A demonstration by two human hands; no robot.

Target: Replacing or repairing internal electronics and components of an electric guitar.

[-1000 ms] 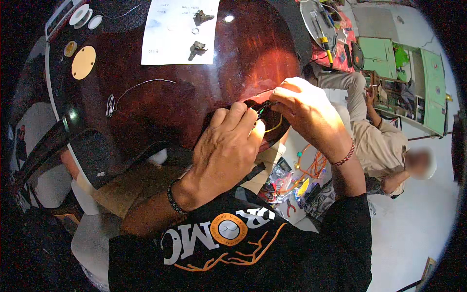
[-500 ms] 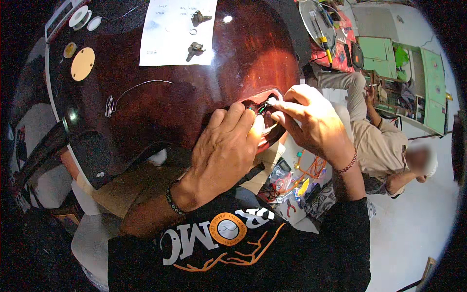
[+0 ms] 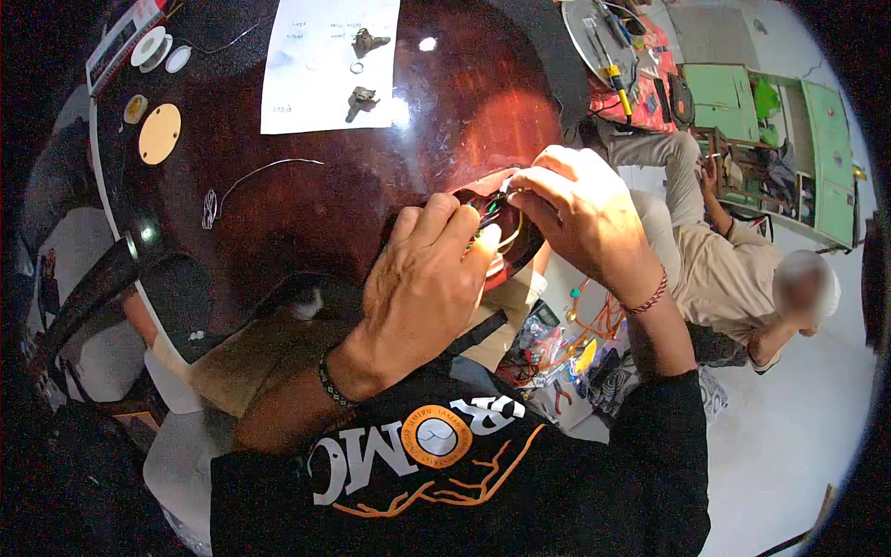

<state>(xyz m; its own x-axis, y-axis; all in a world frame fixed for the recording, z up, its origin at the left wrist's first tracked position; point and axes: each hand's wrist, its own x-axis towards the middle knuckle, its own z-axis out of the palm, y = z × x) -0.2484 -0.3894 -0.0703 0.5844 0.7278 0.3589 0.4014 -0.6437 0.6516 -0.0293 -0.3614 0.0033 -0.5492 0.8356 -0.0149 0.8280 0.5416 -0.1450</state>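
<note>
A glossy dark red-brown guitar body [image 3: 316,218] lies in front of me, with wires coming from an opening near its right edge. My left hand [image 3: 418,278] rests at the opening's left side, thumb and fingers closed on the thin wires [image 3: 492,210], dark and green. At its upper right, my right hand [image 3: 589,209] pinches something small at the wires' end, mostly hidden by the fingertips. A pale wire [image 3: 512,237] loops between the two hands. Two potentiometers [image 3: 369,42] and a small ring [image 3: 356,68] sit on a white paper sheet [image 3: 316,88] atop the guitar.
A round beige cover plate [image 3: 160,135], solder spool [image 3: 148,46] and loose thin wire [image 3: 210,212] lie to the left. At upper right is a yellow-handled soldering iron [image 3: 617,88]. A seated person [image 3: 729,278] is at right, near green cabinets [image 3: 729,102]. Pliers [image 3: 562,397] lie below.
The view has shifted slightly. My right hand has drawn its fingers closer together at the opening's upper edge; my left hand stays at the wires.
</note>
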